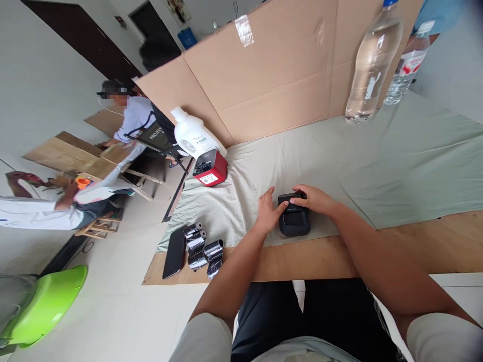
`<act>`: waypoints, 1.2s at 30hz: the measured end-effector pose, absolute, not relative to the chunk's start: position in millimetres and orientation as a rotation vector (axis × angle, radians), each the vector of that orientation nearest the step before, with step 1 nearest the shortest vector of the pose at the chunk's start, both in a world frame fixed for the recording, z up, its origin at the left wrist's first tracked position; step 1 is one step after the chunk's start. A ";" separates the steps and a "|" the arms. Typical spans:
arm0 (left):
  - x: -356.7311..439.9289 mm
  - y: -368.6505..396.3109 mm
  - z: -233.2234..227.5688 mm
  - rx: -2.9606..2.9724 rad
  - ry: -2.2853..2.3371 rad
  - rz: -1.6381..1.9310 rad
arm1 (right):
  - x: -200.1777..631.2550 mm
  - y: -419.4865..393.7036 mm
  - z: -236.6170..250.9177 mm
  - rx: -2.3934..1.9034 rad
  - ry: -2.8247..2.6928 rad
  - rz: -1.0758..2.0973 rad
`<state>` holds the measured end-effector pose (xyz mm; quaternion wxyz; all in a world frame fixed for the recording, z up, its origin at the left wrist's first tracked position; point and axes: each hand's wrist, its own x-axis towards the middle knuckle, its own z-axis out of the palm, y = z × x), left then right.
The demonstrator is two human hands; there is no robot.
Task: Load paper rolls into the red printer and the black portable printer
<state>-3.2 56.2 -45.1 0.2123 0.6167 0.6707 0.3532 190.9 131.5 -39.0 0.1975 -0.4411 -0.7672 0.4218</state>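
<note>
A small black device (294, 215), which looks like a portable receipt printer, lies on the cloth close to the table's front edge. At its left side is my left hand (268, 210), fingers spread and the thumb tip touching the device's upper left part. My right hand (315, 199) grips its far right edge, with the thumb on the top face and the fingers curled over the far side. A dark recessed panel shows on the near half of the device. To the left lie several paper rolls (196, 242) in shiny dark wrapping, beside a black phone (174, 252).
A red and black box-shaped device (211, 168) stands before a white jug (194, 133). Behind rises a cardboard panel (271, 75). Two water bottles (373, 65) stand at the back right. People work at the left, beyond a green basin (49, 306).
</note>
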 end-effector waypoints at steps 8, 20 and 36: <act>-2.1 48.7 -58.8 1.545 1.401 1.030 | 204.6 128.9 -25.8 -1.240 -2.297 1.229; -0.7 42.3 -46.2 1.421 1.177 1.046 | 202.3 119.8 -22.7 -0.952 -2.203 1.540; -11.7 62.4 -63.5 0.614 1.224 1.679 | 174.0 108.1 -45.0 -0.932 -1.411 2.051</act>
